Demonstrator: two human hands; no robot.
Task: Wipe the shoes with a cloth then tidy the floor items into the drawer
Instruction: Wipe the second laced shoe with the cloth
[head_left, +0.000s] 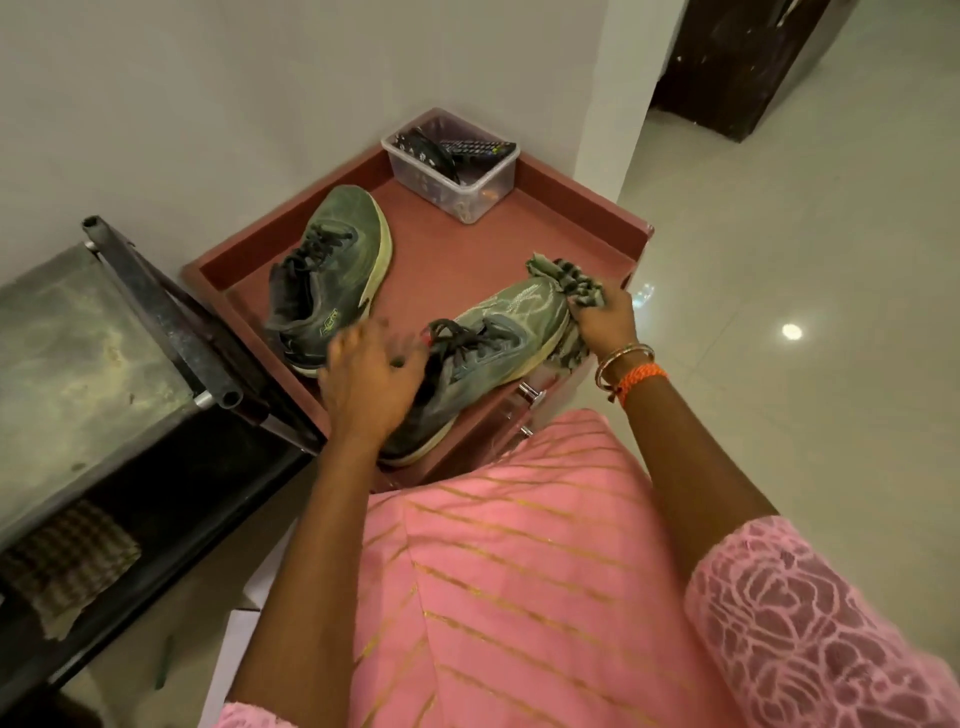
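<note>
Two dusty green sneakers sit on the reddish-brown top of a drawer cabinet (457, 249). The far sneaker (332, 270) lies at the left. The near sneaker (498, 343) lies across the front edge, its toe pointing right. My right hand (605, 317) grips a striped green cloth (566, 283) and holds it against the near sneaker's toe. My left hand (369, 379) hovers over the near sneaker's heel and laces, blurred, with its fingers spread.
A clear plastic box (452, 166) with remote controls stands at the cabinet's back corner by the wall. A dark metal-framed stand (171, 322) adjoins the cabinet's left side, with a checked cloth (67, 561) below. Metal drawer knobs (530, 392) show on the cabinet front. Glossy tiled floor spreads to the right.
</note>
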